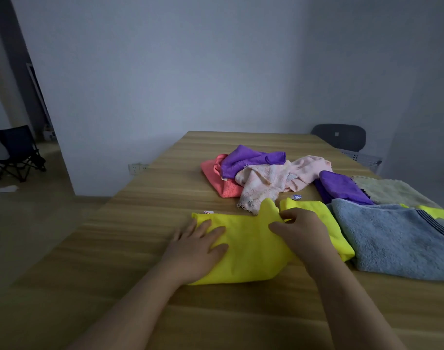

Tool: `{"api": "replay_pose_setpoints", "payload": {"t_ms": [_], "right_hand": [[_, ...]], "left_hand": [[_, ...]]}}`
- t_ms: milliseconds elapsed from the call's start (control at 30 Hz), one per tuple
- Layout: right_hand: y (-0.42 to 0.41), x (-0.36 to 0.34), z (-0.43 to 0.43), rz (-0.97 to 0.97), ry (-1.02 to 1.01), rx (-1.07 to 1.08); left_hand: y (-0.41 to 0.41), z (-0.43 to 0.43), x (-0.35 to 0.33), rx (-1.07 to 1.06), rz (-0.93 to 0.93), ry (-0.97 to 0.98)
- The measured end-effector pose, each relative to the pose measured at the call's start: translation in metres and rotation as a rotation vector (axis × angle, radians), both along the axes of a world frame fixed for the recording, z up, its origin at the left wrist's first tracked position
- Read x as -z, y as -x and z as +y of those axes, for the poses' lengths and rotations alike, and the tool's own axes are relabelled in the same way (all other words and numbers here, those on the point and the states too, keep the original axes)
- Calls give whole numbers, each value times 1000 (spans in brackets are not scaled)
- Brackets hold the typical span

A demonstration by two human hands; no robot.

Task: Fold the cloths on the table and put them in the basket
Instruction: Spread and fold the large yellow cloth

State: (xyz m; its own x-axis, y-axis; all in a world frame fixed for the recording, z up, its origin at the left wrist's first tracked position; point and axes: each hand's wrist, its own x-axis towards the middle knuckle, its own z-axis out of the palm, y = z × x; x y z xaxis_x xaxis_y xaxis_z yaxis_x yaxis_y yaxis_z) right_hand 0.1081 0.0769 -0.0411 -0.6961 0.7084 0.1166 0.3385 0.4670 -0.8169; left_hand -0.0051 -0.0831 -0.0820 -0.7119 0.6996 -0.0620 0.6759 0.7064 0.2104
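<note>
Yellow cloth (pixel 251 251) lies on the wooden table (pixel 130 238), bare wood to its left, a blue-grey towel (pixel 392 238) touching its right edge. Left hand (pixel 198 246) presses it flat, fingers spread; right hand (pixel 300 231) pinches its far fold.

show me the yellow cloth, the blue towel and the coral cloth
yellow cloth (pixel 251 248), head view, on its flat middle
blue towel (pixel 392 238), head view, on the middle of its fluffy top
coral cloth (pixel 228 188), head view, on its near corner, below the purple cloth
</note>
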Motion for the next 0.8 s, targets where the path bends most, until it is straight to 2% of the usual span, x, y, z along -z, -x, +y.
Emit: {"api": "replay_pose_setpoints", "payload": {"t_ms": [67,167,300,400,500,567,667,733,800], "right_hand": [[-3,-2,0,84,148,-29],[-2,-2,-9,221,170,-54],[6,3,-42,391,-104,-160],[12,13,-64,378,-214,-316],[16,21,-75,329,-273,-461],[16,23,-78,293,-283,-547],[12,22,-78,306,-177,-625],[10,19,-75,409,-91,-549],[11,18,-68,413,-98,-378]], "left_hand": [[-6,8,2,-13,9,-65],[-6,12,2,-43,-90,-242],[3,6,-8,-318,-448,-737],[8,3,-11,-455,-661,-876],[7,2,-18,-496,-820,-912],[10,2,-19,-488,-727,-894],[8,1,-20,-381,-588,-870],[12,0,-16,-368,-607,-927],[13,-1,-14,-374,-517,-901]]}}
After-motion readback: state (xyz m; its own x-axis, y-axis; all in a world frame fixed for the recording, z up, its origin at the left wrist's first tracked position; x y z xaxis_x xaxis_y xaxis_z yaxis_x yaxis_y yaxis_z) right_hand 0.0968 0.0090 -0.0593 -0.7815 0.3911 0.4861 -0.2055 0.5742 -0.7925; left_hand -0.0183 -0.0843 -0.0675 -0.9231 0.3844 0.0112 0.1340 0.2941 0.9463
